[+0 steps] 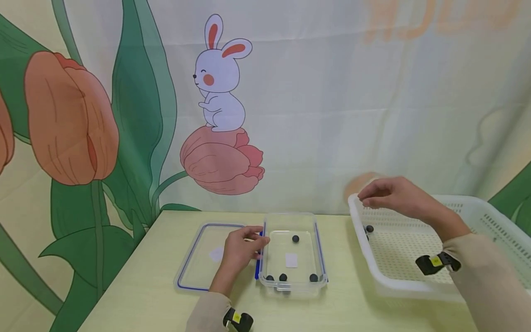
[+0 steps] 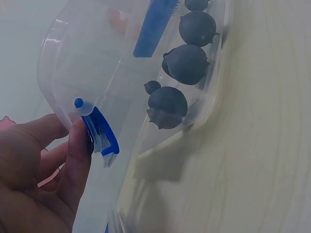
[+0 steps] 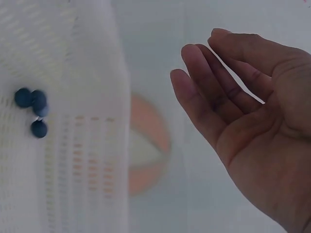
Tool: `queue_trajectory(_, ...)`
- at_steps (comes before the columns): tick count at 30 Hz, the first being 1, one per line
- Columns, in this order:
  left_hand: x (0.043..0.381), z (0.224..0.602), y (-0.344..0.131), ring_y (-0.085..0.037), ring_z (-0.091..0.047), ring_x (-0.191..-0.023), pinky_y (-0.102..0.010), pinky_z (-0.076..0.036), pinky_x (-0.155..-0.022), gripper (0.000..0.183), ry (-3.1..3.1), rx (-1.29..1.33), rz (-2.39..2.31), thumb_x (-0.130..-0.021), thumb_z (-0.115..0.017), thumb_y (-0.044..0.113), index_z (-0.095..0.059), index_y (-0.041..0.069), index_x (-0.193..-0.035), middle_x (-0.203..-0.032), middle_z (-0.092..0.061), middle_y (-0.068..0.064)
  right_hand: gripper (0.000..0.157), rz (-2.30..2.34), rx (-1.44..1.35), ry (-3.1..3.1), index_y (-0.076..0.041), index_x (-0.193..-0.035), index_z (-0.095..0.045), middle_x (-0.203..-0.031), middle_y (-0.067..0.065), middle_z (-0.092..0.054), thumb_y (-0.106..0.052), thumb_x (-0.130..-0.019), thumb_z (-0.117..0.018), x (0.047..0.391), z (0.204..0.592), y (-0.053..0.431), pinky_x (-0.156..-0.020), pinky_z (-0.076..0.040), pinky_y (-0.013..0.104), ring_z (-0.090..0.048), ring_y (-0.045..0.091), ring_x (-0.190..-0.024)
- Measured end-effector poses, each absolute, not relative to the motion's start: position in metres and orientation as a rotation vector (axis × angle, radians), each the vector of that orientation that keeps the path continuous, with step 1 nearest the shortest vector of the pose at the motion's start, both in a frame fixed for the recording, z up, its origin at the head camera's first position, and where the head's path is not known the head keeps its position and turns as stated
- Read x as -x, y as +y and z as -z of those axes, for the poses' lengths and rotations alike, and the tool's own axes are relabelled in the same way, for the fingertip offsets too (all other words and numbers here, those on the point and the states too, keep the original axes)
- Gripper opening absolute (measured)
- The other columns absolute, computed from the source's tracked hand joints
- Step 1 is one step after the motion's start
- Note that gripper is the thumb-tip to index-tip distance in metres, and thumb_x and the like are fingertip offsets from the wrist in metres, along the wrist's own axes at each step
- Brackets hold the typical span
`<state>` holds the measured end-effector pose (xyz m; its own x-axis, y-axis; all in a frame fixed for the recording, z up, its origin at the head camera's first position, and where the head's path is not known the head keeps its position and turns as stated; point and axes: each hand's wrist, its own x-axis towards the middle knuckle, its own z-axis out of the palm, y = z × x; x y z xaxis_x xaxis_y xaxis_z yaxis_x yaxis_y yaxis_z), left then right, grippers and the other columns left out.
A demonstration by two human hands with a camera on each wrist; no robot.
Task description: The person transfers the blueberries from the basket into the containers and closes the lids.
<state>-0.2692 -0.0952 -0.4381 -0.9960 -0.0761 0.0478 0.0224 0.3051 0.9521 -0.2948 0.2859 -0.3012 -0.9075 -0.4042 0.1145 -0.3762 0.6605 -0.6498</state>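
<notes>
A clear plastic container (image 1: 321,258) with blue side latches stands mid-table, holding several small dark balls (image 1: 296,239). My left hand (image 1: 240,249) pinches its left wall near the rim. In the left wrist view, thumb and fingers meet at the container (image 2: 80,63) beside a blue latch (image 2: 103,128), and dark balls (image 2: 187,64) lie along the bottom. My right hand (image 1: 396,197) hovers over the left rim of a white basket (image 1: 415,286). The right wrist view has this hand (image 3: 257,116) with loosely bent fingers and nothing in it. Dark balls (image 3: 39,128) lie inside the basket.
A clear lid (image 1: 192,258) with a blue seal lies flat left of the container. Behind the table (image 1: 145,272) hangs a curtain (image 1: 307,115) printed with tulips and a rabbit. The basket's raised walls border the right side.
</notes>
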Motion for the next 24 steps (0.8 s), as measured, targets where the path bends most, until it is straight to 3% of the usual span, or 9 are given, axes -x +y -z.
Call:
queue_trajectory(17,0.268,0.439,-0.094,-0.016,-0.065,-0.074,-0.030,-0.059,-0.062,0.037,-2.493,-0.102,1.780,-0.083,-0.078,0.023,-0.069,0.013,-0.118,-0.095,-0.062,-0.004,0.029,1.121,0.503,2.732,0.001,-0.113,-0.066,-0.102,0.013,-0.069,-0.018,-0.091,-0.069,0.334,0.365,0.325,-0.077,-0.056,0.038,-0.065,0.024,-0.090)
queue_trajectory(24,0.267,0.438,-0.095,-0.018,-0.065,-0.072,-0.026,-0.058,-0.059,0.038,-2.469,-0.060,1.778,-0.083,-0.079,0.023,-0.069,0.011,-0.117,-0.094,-0.061,-0.007,0.022,1.055,0.512,2.738,0.005,-0.107,-0.066,-0.096,0.013,-0.069,-0.010,-0.090,-0.067,0.344,0.386,0.329,-0.071,-0.057,0.038,-0.064,0.022,-0.086)
